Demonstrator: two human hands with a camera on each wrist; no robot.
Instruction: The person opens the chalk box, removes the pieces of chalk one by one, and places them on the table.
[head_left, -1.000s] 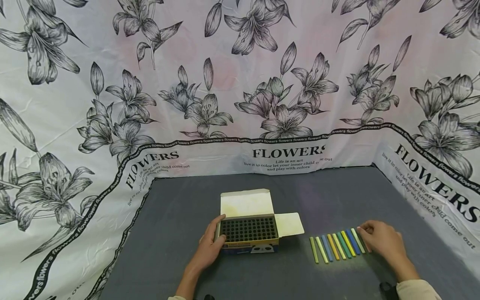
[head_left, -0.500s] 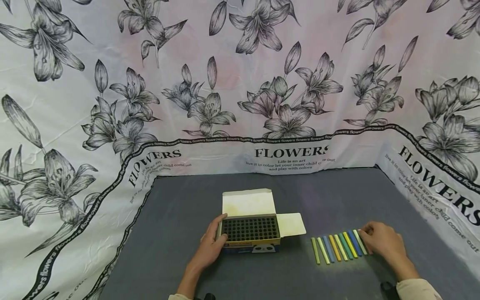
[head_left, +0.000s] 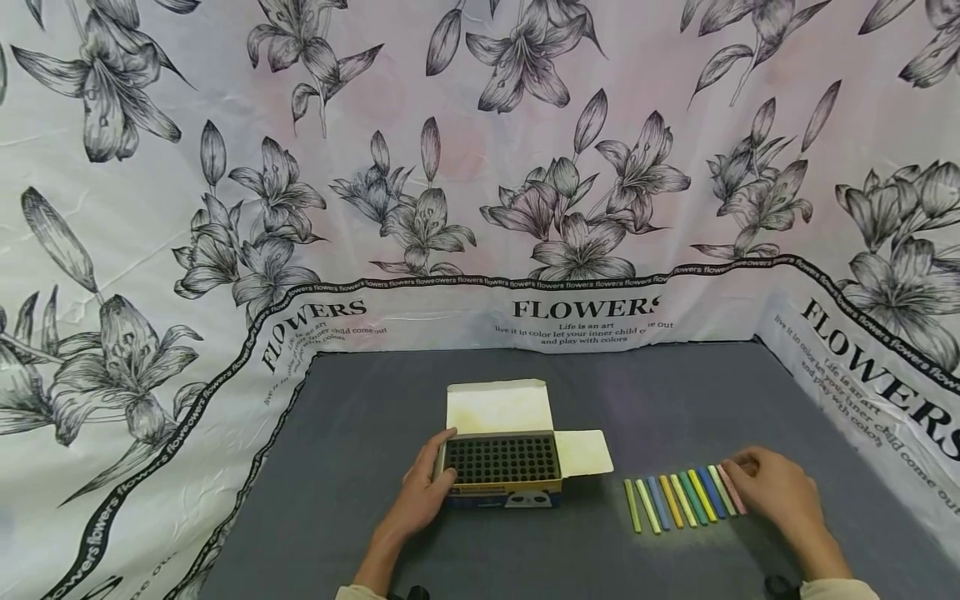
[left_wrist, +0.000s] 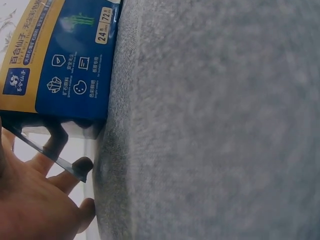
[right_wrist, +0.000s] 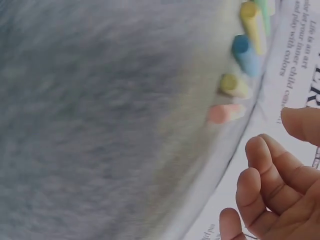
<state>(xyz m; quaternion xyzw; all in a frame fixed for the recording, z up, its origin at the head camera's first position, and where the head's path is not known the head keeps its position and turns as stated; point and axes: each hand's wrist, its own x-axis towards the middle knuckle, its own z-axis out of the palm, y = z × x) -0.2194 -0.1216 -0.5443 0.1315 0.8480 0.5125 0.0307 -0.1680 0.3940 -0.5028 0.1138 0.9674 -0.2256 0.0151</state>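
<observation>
An open chalk box stands on the grey table, its blue and yellow front printed with a panda. Inside it shows a dark insert full of round holes. My left hand holds the box by its left end, thumb near the front corner and a finger toward the back. To the right lies a row of coloured chalk sticks, side by side. A pink chalk forms the right end of that row. My right hand is just beside it, thumb and fingers parted with nothing between them in the right wrist view.
The box's white lid stands up at its back, and a side flap sticks out right, toward the chalk row. A white flowered sheet borders the grey cloth-covered table behind and at both sides.
My right hand has shifted slightly right off the pink chalk, which now shows more fully at the end of the row. My left hand stays on the box. The head view has shifted slightly.
</observation>
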